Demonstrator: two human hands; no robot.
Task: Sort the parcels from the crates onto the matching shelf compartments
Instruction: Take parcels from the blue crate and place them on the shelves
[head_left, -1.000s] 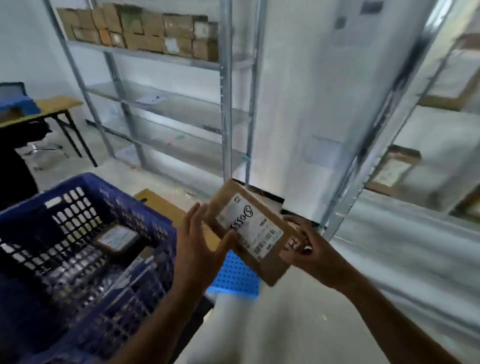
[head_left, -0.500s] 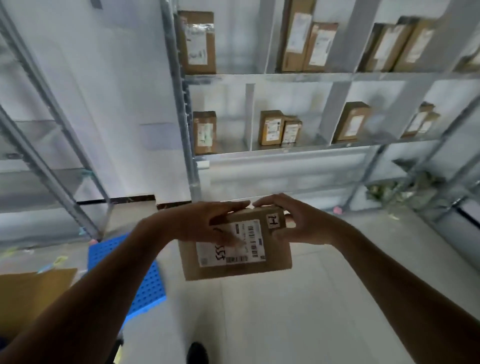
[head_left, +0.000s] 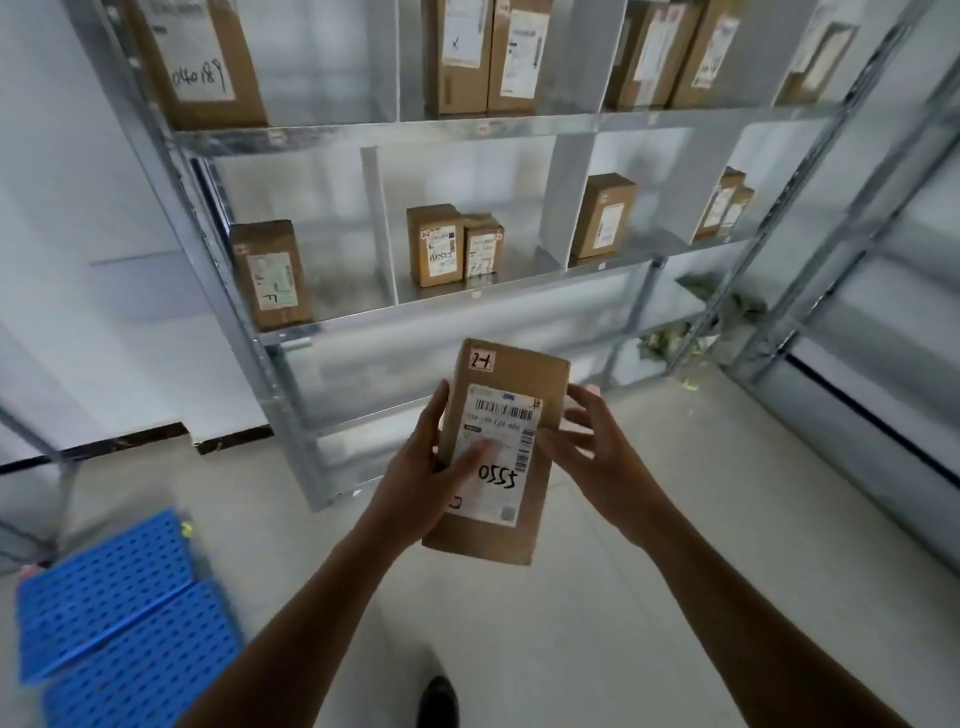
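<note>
1. The metal shelf unit (head_left: 441, 313) stood before us, cardboard boxes (head_left: 435, 244) upright in its compartments.
2. The labelled parcel (head_left: 511, 441) stood upright in mid-air below them.
3. Our left hand (head_left: 415, 478) gripped its left edge, thumb across the label.
4. Our right hand (head_left: 597, 457) sat at its right edge, fingers spread loose, gripping nothing.

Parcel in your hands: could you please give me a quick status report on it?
Left hand grips parcel; right hand, fingers spread, at its right edge. Parcel upright, facing shelf, not yet placed. Nothing between it and shelf.
</note>
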